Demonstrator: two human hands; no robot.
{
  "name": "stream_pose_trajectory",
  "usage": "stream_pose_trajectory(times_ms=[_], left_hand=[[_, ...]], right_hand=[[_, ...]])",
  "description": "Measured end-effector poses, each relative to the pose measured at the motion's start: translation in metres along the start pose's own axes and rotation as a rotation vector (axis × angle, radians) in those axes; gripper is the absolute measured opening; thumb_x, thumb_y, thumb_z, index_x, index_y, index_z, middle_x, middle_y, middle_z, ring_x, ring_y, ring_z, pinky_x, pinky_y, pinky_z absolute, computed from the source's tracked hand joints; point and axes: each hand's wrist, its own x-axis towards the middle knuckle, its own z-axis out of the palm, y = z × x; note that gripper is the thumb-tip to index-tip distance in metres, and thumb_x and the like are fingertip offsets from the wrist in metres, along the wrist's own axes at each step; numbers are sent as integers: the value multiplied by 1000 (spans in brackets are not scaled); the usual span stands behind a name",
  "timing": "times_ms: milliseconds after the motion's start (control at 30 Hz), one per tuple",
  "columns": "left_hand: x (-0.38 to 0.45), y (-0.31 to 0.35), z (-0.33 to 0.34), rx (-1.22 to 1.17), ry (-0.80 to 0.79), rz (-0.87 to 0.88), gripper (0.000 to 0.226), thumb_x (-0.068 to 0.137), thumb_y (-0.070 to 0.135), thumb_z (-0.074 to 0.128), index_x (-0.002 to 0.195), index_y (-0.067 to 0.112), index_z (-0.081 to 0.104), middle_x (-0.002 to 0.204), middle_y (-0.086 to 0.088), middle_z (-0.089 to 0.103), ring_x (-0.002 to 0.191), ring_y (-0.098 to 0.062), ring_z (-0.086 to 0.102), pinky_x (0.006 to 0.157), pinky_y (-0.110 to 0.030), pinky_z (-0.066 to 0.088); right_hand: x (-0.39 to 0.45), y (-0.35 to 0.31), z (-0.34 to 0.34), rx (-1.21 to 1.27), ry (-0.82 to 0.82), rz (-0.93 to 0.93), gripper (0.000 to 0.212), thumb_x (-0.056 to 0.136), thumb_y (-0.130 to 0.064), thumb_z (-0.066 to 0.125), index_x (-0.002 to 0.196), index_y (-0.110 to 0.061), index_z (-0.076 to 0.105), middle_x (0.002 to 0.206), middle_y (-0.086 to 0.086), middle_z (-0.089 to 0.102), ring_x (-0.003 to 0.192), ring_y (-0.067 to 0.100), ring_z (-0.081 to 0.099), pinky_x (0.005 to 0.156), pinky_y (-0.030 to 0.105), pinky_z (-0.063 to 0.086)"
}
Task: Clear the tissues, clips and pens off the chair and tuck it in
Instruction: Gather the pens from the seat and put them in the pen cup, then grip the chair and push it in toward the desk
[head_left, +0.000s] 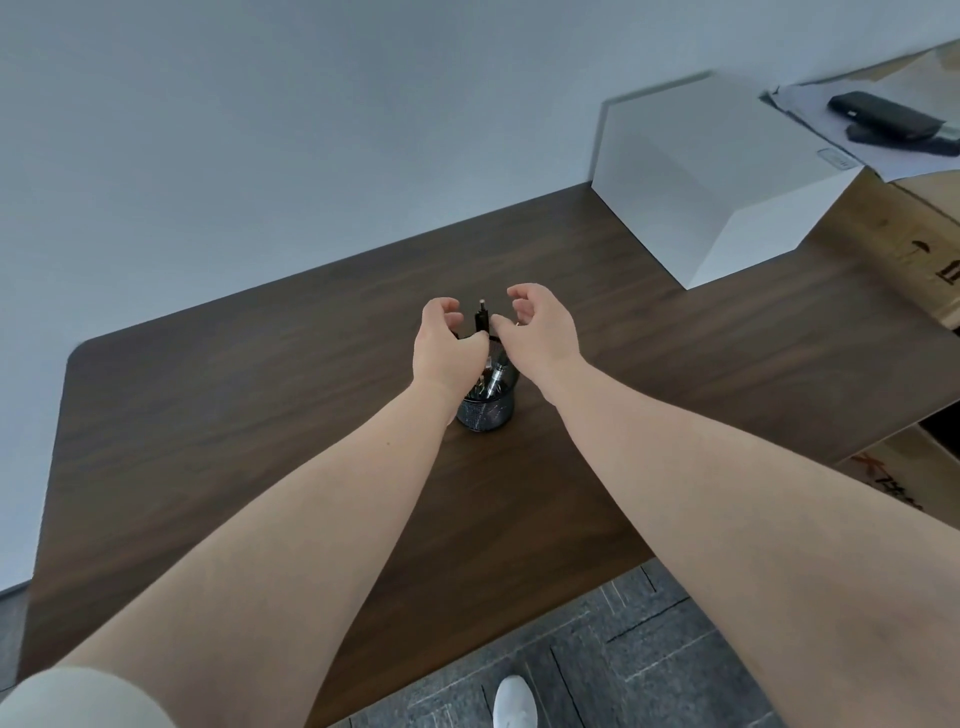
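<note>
A black mesh pen holder (485, 413) stands in the middle of the dark wooden desk (260, 415). Several pens and some silvery metal pieces sit inside it. One black pen (482, 318) sticks straight up at its far rim. My left hand (444, 345) hovers over the holder's left side with curled, spread fingers. My right hand (537, 330) is over the right side, fingers apart, and its thumb tip is right beside the upright pen. Neither hand is closed around anything. The chair and tissues are out of view.
A white box (717, 171) stands at the desk's back right corner. Beyond it lie papers with a black case (883, 117) on top. Cardboard boxes (914, 249) stand to the right. Below the desk edge are grey carpet tiles and a white shoe (514, 701).
</note>
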Motion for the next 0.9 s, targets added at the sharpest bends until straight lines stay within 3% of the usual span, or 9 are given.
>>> stream_pose_trajectory(times_ms=[133, 267, 433, 733, 800, 900], left_hand=[[-14, 6, -6, 107, 17, 72, 54, 86, 13, 58, 136, 20, 41, 144, 0, 45, 130, -16, 43, 97, -24, 34], [-44, 18, -2, 197, 21, 122, 55, 85, 13, 57, 137, 21, 42, 145, 1, 44, 134, -17, 40, 110, -31, 34], [-110, 27, 19, 242, -27, 141, 56, 87, 18, 59, 139, 22, 41, 143, 1, 45, 129, -19, 44, 109, -32, 35], [-233, 32, 108, 312, -169, 180, 59, 88, 22, 61, 142, 23, 38, 151, -1, 37, 140, -15, 33, 112, -30, 28], [-256, 34, 139, 335, -246, 190, 59, 89, 23, 61, 143, 23, 36, 152, 0, 36, 139, -14, 35, 110, -28, 30], [-285, 37, 188, 379, -379, 184, 60, 91, 21, 58, 145, 24, 32, 153, 1, 32, 122, -12, 47, 88, -23, 34]], right_hand=[[-14, 6, -17, -28, -5, 5, 46, 89, -24, 63, 133, -19, 49, 139, 5, 53, 127, 18, 50, 106, 35, 41], [-39, 16, -49, -39, -37, 16, 52, 90, -29, 62, 138, -21, 44, 145, 4, 47, 135, 18, 42, 111, 36, 36], [-88, 44, -109, -99, -54, 13, 58, 91, -34, 59, 144, -24, 37, 149, -2, 41, 137, 20, 39, 112, 34, 34], [-191, 125, -231, -150, -20, 53, 62, 92, -36, 58, 147, -23, 31, 153, -2, 36, 140, 21, 35, 114, 37, 30], [-213, 151, -261, -179, 12, 95, 63, 93, -36, 58, 148, -23, 30, 155, -2, 33, 142, 21, 32, 115, 38, 28], [-248, 196, -305, -225, 69, 181, 66, 93, -37, 58, 149, -17, 29, 156, 2, 31, 143, 22, 29, 116, 37, 25]])
